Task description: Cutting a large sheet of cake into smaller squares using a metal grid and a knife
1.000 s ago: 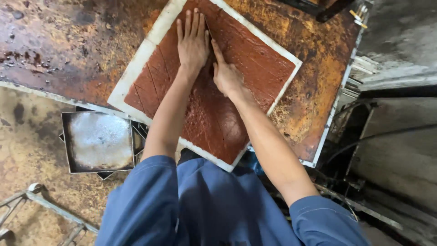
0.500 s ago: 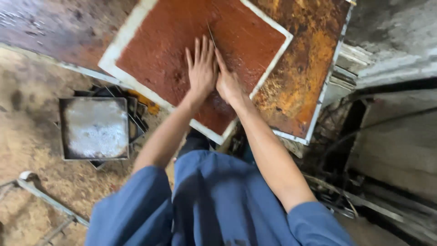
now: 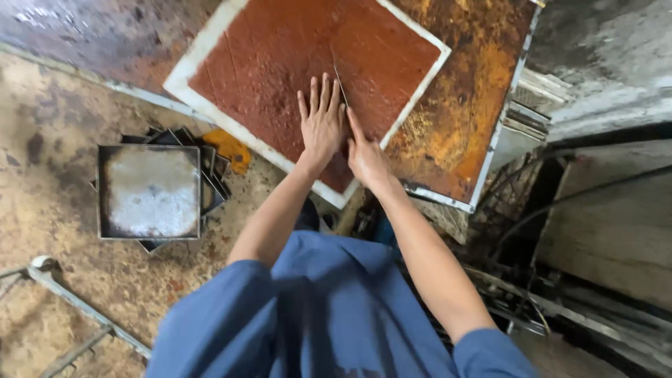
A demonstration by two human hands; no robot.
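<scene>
At far left, on the dusty floor, a metal bar point(image 3: 77, 308) runs diagonally; open floor lies around it. Right of it a stack of square trays point(image 3: 148, 190) sits on the floor, top tray dusty and level, an orange scrap point(image 3: 231, 148) just beside its upper right corner. Bare floor separates the trays from the table edge.

On the rusty table point(image 3: 462, 105) lies a square board point(image 3: 210, 49) with a white border, coated in a red-brown paste point(image 3: 280, 56). Board is turned diagonally to the table; its near corner reaches the table's near edge, just above the person's blue shirt point(image 3: 329, 315).

Left hand point(image 3: 322, 126) lies flat on the paste near that corner, fingers spread, pointing away from the body, grasping nothing. Right hand point(image 3: 365, 157) touches its side, flat-edged, index finger extended along a thin groove point(image 3: 339, 73) in the paste. Groove's long axis runs away from the person, tilted slightly left. Much open paste lies above the hands.

Right of the table: dark clutter, cables, little room.
</scene>
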